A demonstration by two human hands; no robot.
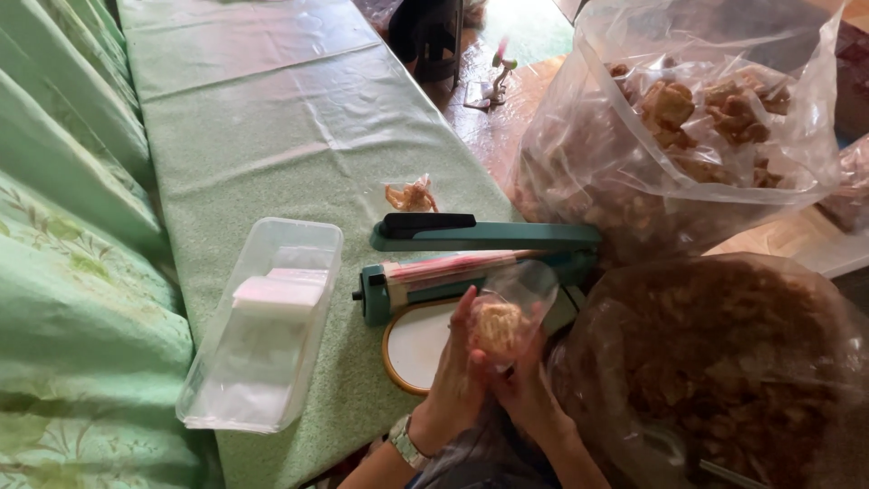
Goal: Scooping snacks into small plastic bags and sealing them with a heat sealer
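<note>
My left hand and my right hand together hold a small clear plastic bag with a piece of brown fried snack inside it. The hands sit just in front of a teal heat sealer whose arm is raised. My left wrist wears a watch. Under the hands lies a white round plate with an orange rim.
A clear plastic box holding stacked small bags stands left of the sealer. One sealed snack packet lies on the green tablecloth beyond it. Two big clear bags of brown snacks fill the right side.
</note>
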